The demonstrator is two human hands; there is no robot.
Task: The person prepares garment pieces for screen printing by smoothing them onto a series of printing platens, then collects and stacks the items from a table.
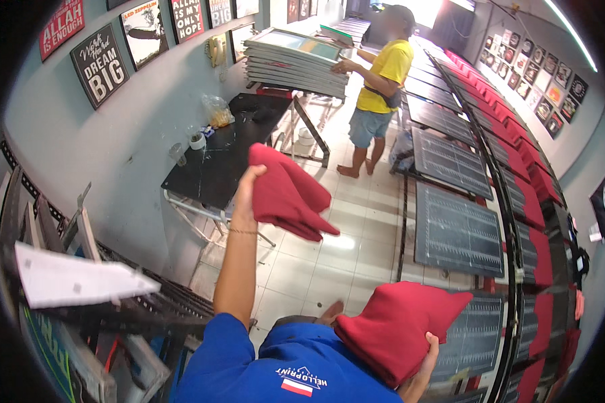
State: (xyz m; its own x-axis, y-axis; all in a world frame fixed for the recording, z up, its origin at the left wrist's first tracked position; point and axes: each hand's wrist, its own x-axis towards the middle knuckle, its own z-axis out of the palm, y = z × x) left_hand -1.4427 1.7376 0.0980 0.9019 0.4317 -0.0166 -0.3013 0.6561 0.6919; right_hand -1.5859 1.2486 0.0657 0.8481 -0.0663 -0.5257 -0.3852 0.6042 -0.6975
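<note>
My left arm reaches forward, and my left hand is closed on the edge of a folded red cloth. The cloth hangs in the air near the end of the black table, its loose corner pointing right. Close to my body, on the right, a bulkier bundle of red cloth rests against my right forearm. My right hand grips it from its right side, with the fingertips showing and the palm hidden beneath the fabric.
Grey printing boards run in a long row on the right, with red fabric pieces beyond. A black table stands ahead left. A person in yellow handles stacked screen frames. Racks with a white sheet stand at left.
</note>
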